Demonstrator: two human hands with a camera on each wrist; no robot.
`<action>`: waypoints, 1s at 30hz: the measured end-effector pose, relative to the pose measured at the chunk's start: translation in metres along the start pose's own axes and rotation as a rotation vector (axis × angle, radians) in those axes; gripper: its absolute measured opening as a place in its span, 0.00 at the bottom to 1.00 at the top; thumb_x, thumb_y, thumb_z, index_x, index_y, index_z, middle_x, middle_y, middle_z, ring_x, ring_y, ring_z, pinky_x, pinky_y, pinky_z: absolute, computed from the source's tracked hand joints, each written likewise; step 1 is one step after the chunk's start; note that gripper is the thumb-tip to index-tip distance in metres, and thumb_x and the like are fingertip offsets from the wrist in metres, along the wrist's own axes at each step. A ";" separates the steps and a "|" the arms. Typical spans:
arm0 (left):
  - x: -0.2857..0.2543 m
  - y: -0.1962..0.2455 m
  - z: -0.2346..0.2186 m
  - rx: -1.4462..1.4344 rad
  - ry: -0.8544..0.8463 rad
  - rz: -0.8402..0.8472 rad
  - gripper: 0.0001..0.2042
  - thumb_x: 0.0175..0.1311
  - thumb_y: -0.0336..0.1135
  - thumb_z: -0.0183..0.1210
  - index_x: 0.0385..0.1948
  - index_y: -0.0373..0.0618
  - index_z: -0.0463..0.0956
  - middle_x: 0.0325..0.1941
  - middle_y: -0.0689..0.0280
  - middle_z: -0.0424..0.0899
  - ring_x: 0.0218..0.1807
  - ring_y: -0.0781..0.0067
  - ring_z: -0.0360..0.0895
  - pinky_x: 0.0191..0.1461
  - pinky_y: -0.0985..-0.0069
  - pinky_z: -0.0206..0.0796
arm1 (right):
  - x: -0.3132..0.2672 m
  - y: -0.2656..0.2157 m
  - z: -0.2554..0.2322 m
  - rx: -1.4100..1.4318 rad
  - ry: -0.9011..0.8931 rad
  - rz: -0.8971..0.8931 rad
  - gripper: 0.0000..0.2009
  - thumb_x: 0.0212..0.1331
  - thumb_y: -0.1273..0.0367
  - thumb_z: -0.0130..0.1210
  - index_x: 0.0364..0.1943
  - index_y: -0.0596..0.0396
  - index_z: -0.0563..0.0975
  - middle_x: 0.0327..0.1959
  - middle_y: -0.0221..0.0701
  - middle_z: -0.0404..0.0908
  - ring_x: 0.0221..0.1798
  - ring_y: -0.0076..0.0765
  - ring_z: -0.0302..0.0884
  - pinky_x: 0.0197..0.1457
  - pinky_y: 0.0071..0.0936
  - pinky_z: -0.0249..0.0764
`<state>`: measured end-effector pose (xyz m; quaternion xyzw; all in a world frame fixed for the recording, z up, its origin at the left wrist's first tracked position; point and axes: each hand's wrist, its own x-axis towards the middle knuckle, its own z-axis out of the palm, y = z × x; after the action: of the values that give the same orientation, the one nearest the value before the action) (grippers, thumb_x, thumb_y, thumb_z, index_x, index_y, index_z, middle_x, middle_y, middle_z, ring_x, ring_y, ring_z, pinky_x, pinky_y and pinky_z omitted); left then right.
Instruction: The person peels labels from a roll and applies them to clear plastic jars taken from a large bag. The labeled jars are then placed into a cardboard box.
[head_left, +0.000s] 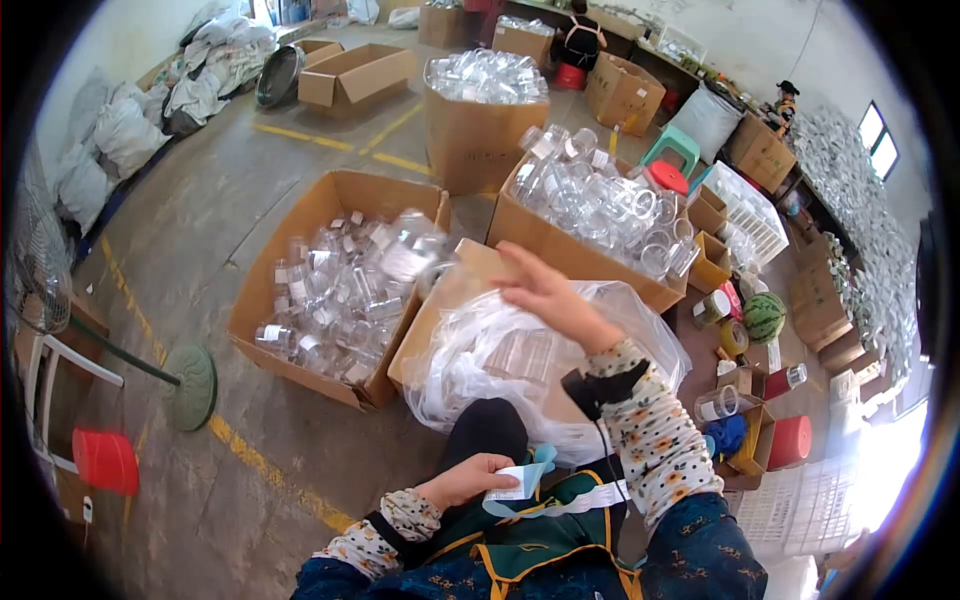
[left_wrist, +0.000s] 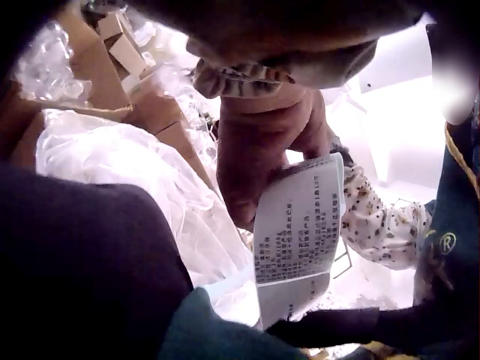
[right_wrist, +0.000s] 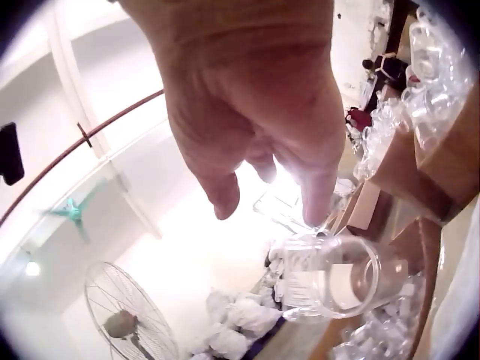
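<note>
The left hand (head_left: 466,481) pinches a strip of white printed labels (head_left: 516,483) above the lap; the print shows on the labels (left_wrist: 300,225) in the left wrist view. The right hand (head_left: 556,300), fingers extended, is over an open carton lined with a clear plastic bag (head_left: 455,350). In the right wrist view a clear jar (right_wrist: 330,277) with a white label hangs in the air just beyond the fingertips of the right hand (right_wrist: 259,112), apart from them. The same jar (head_left: 410,248) looks blurred above the carton of labelled jars (head_left: 240,325) at the left.
Another carton of jars (head_left: 585,254) stands behind the bagged one, with a tall full carton (head_left: 475,150) farther back. A watermelon (head_left: 764,316), small boxes and a red stool (head_left: 790,441) are at the right. A standing fan (head_left: 40,260) is at the left.
</note>
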<state>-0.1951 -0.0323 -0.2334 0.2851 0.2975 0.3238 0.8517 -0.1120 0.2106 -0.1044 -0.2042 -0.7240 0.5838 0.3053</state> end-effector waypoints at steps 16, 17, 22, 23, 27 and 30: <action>-0.005 0.028 -0.004 0.140 -0.085 0.109 0.09 0.58 0.32 0.60 0.37 0.36 0.77 0.34 0.70 0.79 0.35 0.84 0.72 0.43 0.83 0.64 | -0.201 -0.001 0.002 -0.025 -0.475 0.576 0.19 0.60 0.67 0.53 0.56 0.53 0.69 0.44 0.34 0.75 0.44 0.30 0.72 0.49 0.26 0.68; -0.002 0.027 0.000 0.139 -0.086 0.106 0.09 0.58 0.32 0.60 0.37 0.36 0.77 0.34 0.70 0.79 0.35 0.84 0.72 0.43 0.83 0.64 | -0.206 -0.003 0.002 -0.119 -0.471 0.381 0.20 0.59 0.68 0.54 0.56 0.53 0.69 0.44 0.34 0.74 0.45 0.31 0.72 0.50 0.26 0.68; 0.013 0.028 0.028 0.314 -0.221 0.039 0.10 0.56 0.29 0.61 0.38 0.35 0.78 0.35 0.71 0.81 0.38 0.85 0.73 0.46 0.84 0.64 | -0.201 -0.024 0.014 -0.337 -0.621 0.024 0.15 0.53 0.74 0.58 0.47 0.52 0.75 0.39 0.32 0.70 0.47 0.37 0.68 0.50 0.28 0.65; 0.014 0.027 0.032 0.284 -0.247 0.048 0.11 0.57 0.32 0.61 0.37 0.34 0.78 0.33 0.71 0.81 0.37 0.85 0.74 0.45 0.84 0.65 | -0.202 -0.023 0.016 -0.231 -0.591 0.041 0.12 0.52 0.74 0.59 0.42 0.52 0.77 0.36 0.31 0.69 0.43 0.36 0.68 0.46 0.30 0.66; 0.008 0.022 0.040 -0.037 -0.272 -0.044 0.11 0.54 0.29 0.61 0.38 0.35 0.79 0.37 0.67 0.82 0.39 0.83 0.77 0.47 0.84 0.67 | -0.212 -0.017 0.018 -0.013 -0.524 0.073 0.09 0.50 0.75 0.61 0.36 0.53 0.78 0.36 0.30 0.69 0.41 0.33 0.69 0.44 0.29 0.66; 0.010 0.009 0.040 -0.156 -0.258 -0.067 0.12 0.54 0.28 0.61 0.40 0.34 0.78 0.37 0.67 0.82 0.38 0.82 0.77 0.47 0.84 0.67 | -0.219 -0.012 0.020 0.077 -0.444 -0.004 0.08 0.49 0.76 0.61 0.35 0.53 0.79 0.38 0.30 0.70 0.42 0.32 0.69 0.45 0.28 0.66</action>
<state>-0.1648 -0.0307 -0.2039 0.2471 0.1688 0.2779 0.9128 0.0346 0.0507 -0.1402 -0.0572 -0.7510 0.6412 0.1471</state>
